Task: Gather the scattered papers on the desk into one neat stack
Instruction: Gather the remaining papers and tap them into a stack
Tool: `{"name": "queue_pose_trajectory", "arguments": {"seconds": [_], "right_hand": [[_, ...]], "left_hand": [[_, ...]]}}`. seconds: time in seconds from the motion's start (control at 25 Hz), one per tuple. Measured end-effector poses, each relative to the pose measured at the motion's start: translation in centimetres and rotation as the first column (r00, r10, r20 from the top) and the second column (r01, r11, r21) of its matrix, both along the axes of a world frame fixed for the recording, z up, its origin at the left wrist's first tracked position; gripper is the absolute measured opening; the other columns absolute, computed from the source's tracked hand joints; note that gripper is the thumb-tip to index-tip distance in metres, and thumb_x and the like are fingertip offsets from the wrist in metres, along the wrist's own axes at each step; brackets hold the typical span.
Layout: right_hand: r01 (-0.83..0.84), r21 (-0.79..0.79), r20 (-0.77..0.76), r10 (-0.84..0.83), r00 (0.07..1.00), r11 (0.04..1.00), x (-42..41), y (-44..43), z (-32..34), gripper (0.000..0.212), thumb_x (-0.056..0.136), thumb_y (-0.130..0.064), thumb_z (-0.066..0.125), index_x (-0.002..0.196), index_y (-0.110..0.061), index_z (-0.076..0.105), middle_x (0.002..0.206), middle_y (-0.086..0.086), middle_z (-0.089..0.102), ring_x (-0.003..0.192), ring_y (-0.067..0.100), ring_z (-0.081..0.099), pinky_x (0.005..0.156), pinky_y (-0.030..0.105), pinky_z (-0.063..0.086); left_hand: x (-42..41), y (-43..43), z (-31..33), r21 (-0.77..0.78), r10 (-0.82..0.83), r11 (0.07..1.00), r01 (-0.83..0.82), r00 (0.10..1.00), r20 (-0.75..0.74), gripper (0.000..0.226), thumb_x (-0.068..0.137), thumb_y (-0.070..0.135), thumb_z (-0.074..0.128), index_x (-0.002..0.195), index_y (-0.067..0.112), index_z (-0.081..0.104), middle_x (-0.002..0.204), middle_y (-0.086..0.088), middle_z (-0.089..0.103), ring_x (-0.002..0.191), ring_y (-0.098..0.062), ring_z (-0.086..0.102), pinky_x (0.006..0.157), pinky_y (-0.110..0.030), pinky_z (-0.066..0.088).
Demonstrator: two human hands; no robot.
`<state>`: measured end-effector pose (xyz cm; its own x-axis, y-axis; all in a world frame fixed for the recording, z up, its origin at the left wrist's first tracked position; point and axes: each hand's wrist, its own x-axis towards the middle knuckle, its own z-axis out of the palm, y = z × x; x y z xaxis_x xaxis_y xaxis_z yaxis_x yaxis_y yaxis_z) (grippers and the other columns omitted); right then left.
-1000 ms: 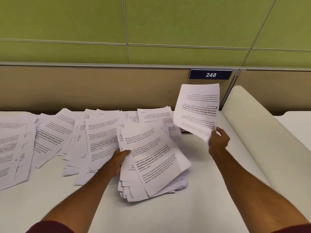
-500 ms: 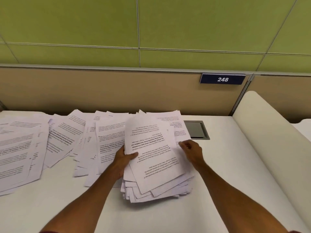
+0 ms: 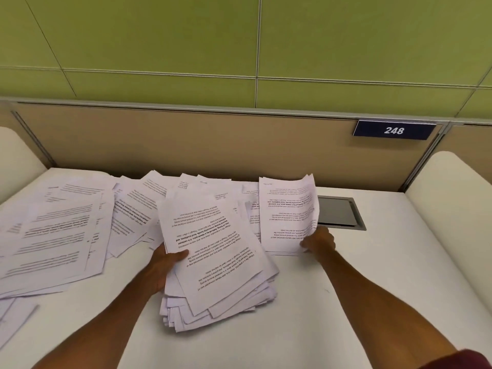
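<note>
Two hands work the counter (image 3: pixel 306 328): the left hand (image 3: pixel 165 265) grips the untidy stack (image 3: pixel 221 265) mid-counter, the right hand (image 3: pixel 318 242) pinches a few sheets (image 3: pixel 288 214) near the back edge. Loose papers (image 3: pixel 61 230) cover the left side.

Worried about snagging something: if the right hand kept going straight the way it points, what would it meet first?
Probably the sheet the right hand already grips, then the grey desk hatch behind it; depth is unclear.
</note>
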<state>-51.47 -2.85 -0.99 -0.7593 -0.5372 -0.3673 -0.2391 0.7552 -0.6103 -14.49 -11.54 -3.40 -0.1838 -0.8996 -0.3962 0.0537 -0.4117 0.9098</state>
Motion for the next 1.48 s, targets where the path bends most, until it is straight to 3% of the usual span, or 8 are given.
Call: {"name": "queue_pose_trajectory", "arguments": {"seconds": [0.16,0.32,0.64,0.76,0.84,0.96,1.08,1.48], "right_hand": [[0.428,-0.481,0.470,-0.187,0.863,0.765,-0.3,1.1,0.6,0.046,0.089,0.001,0.062,0.133,-0.004,0.050,0.129,0.019,0.055,0.114,0.041,0.057,0.082,0.048,0.059],[0.596,-0.619,0.668,-0.055,0.742,0.512,-0.4,2.2,1.9,0.049,0.089,0.008,0.060,0.135,-0.004,0.046,0.131,0.018,0.054,0.113,0.037,0.057,0.081,0.043,0.055],[-0.088,-0.532,0.376,0.328,0.866,0.842,8.0,2.3,0.6,0.062,0.080,-0.014,0.079,0.133,-0.012,0.047,0.134,0.011,0.057,0.119,0.035,0.058,0.084,0.051,0.059],[-0.357,-0.373,0.220,0.455,0.863,0.857,10.1,1.6,0.4,0.058,0.073,-0.045,0.081,0.117,-0.014,0.058,0.105,0.002,0.068,0.096,0.026,0.068,0.073,0.036,0.062],[-0.258,-0.354,0.072,0.301,0.951,0.899,9.4,1.2,1.1,0.061,0.071,-0.065,0.070,0.100,-0.012,0.061,0.092,0.002,0.069,0.091,0.025,0.067,0.073,0.032,0.056],[-0.056,0.011,-0.184,0.057,0.981,0.998,7.1,0.4,1.0,0.077,0.079,-0.056,0.071,0.128,-0.003,0.045,0.131,0.018,0.054,0.125,0.035,0.049,0.099,0.044,0.045],[-0.029,0.256,-0.143,0.068,0.987,0.966,7.6,-0.9,0.9,0.091,0.076,-0.051,0.076,0.141,-0.004,0.033,0.144,0.017,0.039,0.136,0.035,0.037,0.107,0.046,0.037],[0.242,-0.187,0.290,-0.182,0.940,0.952,9.4,-3.0,0.6,0.051,0.080,-0.014,0.076,0.124,-0.006,0.053,0.121,0.017,0.063,0.096,0.033,0.063,0.086,0.050,0.058]], "left_hand": [[0.3,-0.4,-0.4,0.024,-0.029,0.999,0.029,1.000,0.000,0.054,0.084,-0.013,0.060,0.135,0.000,0.048,0.134,-0.021,0.056,0.123,-0.040,0.053,0.106,-0.060,0.038],[0.1,-0.7,-0.4,0.028,-0.023,0.999,0.023,1.000,0.007,0.054,0.083,-0.010,0.064,0.134,0.003,0.050,0.132,-0.019,0.058,0.121,-0.038,0.055,0.105,-0.059,0.040],[-2.7,-0.5,1.3,0.111,0.028,0.994,-0.020,0.997,-0.068,0.066,0.090,0.049,0.057,0.143,0.013,0.042,0.141,-0.014,0.051,0.130,-0.036,0.047,0.110,-0.054,0.036],[-3.0,-0.3,0.9,-0.026,-0.003,1.000,0.003,1.000,0.009,0.063,0.080,0.021,0.077,0.135,0.009,0.050,0.137,-0.013,0.055,0.118,-0.028,0.054,0.102,-0.039,0.042],[-2.3,-0.3,0.4,-0.059,-0.020,0.998,0.024,0.997,0.069,0.060,0.078,-0.005,0.073,0.133,0.006,0.051,0.133,-0.015,0.058,0.108,-0.024,0.055,0.094,-0.032,0.043],[-0.5,-1.2,0.3,-0.038,-0.056,0.997,0.060,0.995,0.085,0.063,0.080,-0.013,0.065,0.137,0.007,0.048,0.134,-0.013,0.057,0.108,-0.022,0.054,0.094,-0.030,0.042],[1.2,-2.5,-0.3,-0.020,-0.072,0.997,0.075,0.991,0.115,0.063,0.082,-0.016,0.061,0.139,0.004,0.045,0.137,-0.016,0.054,0.115,-0.027,0.053,0.097,-0.032,0.041],[2.0,-3.2,-0.8,-0.011,-0.142,0.990,0.143,0.989,0.030,0.063,0.083,-0.019,0.056,0.141,0.003,0.042,0.140,-0.018,0.051,0.125,-0.035,0.050,0.102,-0.040,0.043]]}}
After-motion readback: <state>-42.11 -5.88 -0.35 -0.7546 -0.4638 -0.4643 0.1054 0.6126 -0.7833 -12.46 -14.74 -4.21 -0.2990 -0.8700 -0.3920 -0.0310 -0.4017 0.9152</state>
